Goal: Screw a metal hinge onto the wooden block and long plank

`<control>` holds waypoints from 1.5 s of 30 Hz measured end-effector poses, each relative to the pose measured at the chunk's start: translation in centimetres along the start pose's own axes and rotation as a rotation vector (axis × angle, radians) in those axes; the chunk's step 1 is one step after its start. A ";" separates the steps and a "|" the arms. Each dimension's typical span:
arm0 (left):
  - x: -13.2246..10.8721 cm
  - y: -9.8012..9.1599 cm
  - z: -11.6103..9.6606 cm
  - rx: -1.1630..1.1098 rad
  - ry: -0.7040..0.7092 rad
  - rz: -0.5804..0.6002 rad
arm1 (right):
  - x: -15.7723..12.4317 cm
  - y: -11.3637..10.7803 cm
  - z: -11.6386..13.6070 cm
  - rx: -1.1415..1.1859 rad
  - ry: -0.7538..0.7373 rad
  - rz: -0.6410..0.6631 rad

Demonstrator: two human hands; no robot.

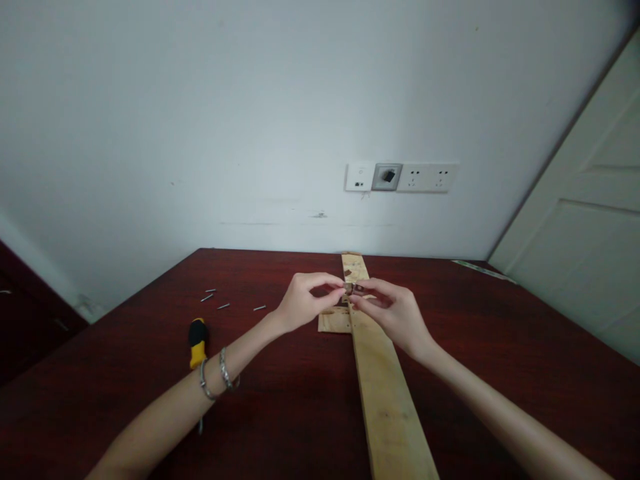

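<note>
A small metal piece [359, 289] is held up between two hands, just above the far part of a long wooden plank [393, 407]; by its outline a hinge is suggested, but it is too small and too covered to be made out. Its left end is pinched between the thumb and fingertips of the left hand [305, 305], and its right end is gripped likewise by the right hand [399, 313]. Whether the plank is touched by the piece cannot be told.

The plank is laid lengthwise on a dark red-brown wooden table [280, 413], its far end set near the wall [200, 120]. Against its left side, below the left hand, a short wooden board [334, 323] is placed crosswise. Four loose screws [259, 308] are scattered to the left of the hands. Nearer, a screwdriver [198, 343] with a black and yellow handle is partly hidden by the left forearm, on which two bracelets [223, 363] are worn. Above the table, wall sockets [425, 178] are mounted in a row, and a black plug [389, 176] is fitted in one.
</note>
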State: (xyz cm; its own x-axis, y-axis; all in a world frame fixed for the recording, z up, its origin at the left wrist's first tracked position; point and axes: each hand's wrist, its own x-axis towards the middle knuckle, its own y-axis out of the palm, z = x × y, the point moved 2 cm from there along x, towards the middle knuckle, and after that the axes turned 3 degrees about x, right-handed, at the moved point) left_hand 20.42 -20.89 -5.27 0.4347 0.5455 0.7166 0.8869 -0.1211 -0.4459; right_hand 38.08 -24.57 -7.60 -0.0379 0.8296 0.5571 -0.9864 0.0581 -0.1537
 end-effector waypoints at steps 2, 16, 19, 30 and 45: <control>-0.1 0.3 0.2 -0.049 -0.098 -0.011 | 0.0 0.1 -0.1 0.023 0.026 0.008; -0.1 0.5 0.4 -0.200 -0.299 -0.113 | 0.2 -0.1 -0.5 0.209 0.076 0.331; -0.1 0.5 0.2 -0.205 -0.312 -0.121 | 0.2 -0.1 -0.7 0.162 0.042 0.302; 0.1 0.9 -0.6 -0.410 -0.392 -0.030 | 0.1 -0.3 -0.5 0.004 -0.212 0.230; -0.1 1.3 0.3 -0.479 -0.481 0.086 | 0.3 -0.8 0.4 -0.237 -0.367 0.232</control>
State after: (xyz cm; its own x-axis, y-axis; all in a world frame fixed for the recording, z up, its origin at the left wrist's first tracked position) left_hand 21.44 -20.85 -6.10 0.4871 0.8117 0.3222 0.8718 -0.4738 -0.1244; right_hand 38.80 -24.53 -7.00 -0.3478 0.5878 0.7304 -0.8834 0.0556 -0.4654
